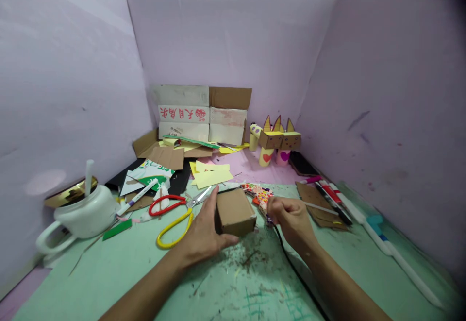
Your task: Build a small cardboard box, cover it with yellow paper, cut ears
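My left hand [206,236] rests against the left side of a small brown cardboard box [236,210], its thumb spread along the near edge and its fingers behind the left face. Just right of the box, my right hand [289,216] is closed in a fist beside a patterned, colourful item [257,194] with a black cord [291,262] running toward me. A thin white stick pokes out to the right of this fist; what the fingers grip is hidden. Scissors [182,214] with one red and one yellow handle lie left of the box.
A white teapot-like mug [85,211] stands at the left. Paper scraps [211,174] and cardboard pieces [165,157] lie behind, before a folded carton [204,114]. Small cardboard cat figures [271,141] stand at the back right; pens [333,197] and a phone [303,164] lie right.
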Motion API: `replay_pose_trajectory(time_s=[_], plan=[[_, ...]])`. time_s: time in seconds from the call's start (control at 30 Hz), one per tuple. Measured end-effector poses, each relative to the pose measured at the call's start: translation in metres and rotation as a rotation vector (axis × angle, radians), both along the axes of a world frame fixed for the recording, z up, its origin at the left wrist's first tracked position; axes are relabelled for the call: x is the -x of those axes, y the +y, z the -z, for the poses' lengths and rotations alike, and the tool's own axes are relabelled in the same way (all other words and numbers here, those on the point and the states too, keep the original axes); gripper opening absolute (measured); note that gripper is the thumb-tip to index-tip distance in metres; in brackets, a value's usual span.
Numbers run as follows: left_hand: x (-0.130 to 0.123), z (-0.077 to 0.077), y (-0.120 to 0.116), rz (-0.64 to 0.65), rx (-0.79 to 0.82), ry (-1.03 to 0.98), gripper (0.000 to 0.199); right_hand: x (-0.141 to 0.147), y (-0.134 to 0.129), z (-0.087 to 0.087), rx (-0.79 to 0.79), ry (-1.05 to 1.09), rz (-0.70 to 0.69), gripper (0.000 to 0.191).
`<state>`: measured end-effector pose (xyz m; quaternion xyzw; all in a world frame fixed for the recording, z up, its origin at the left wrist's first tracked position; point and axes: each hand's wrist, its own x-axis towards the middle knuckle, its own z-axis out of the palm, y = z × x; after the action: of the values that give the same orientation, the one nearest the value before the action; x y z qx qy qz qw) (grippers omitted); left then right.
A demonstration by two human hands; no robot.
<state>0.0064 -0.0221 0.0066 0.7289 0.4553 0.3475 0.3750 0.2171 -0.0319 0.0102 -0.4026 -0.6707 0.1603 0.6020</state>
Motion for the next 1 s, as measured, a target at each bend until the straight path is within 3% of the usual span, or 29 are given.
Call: replay_pose_trajectory(time_s=[0.1, 0.2, 0.27, 0.37, 0.47, 0.67, 0.9, 1.0], plan=[[0.008, -0.007, -0.003, -0.051, -0.183, -0.085, 0.090, 0.003, -0.001, -0.001, -0.077, -0.052, -0.049, 0.062], [0.010, -0.020, -0.010, -0.229, -0.450, -0.226, 0.034, 0.006, -0.007, -0.003, -0.420, -0.271, 0.091, 0.056], [0.005, -0.028, -0.017, -0.206, -0.483, -0.282, 0.007, 0.008, -0.013, -0.005, -0.637, -0.473, 0.175, 0.052], [-0.006, -0.037, -0.027, 0.049, -0.384, -0.296, 0.009, 0.009, -0.019, -0.007, -0.739, -0.618, 0.182, 0.051], [-0.013, -0.040, -0.033, 0.232, -0.298, -0.288, 0.011, 0.009, -0.021, -0.007, -0.732, -0.629, 0.155, 0.050], [-0.015, -0.037, -0.036, 0.320, -0.279, -0.194, 0.006, 0.013, -0.020, -0.004, -0.732, -0.664, 0.099, 0.049], [-0.015, -0.032, -0.034, 0.363, -0.650, 0.035, 0.015, 0.017, -0.018, 0.005, -0.744, -0.678, 0.114, 0.048], [-0.014, -0.029, -0.035, 0.376, -0.646, 0.057, 0.014, 0.019, -0.020, 0.002, -0.759, -0.678, 0.105, 0.050]])
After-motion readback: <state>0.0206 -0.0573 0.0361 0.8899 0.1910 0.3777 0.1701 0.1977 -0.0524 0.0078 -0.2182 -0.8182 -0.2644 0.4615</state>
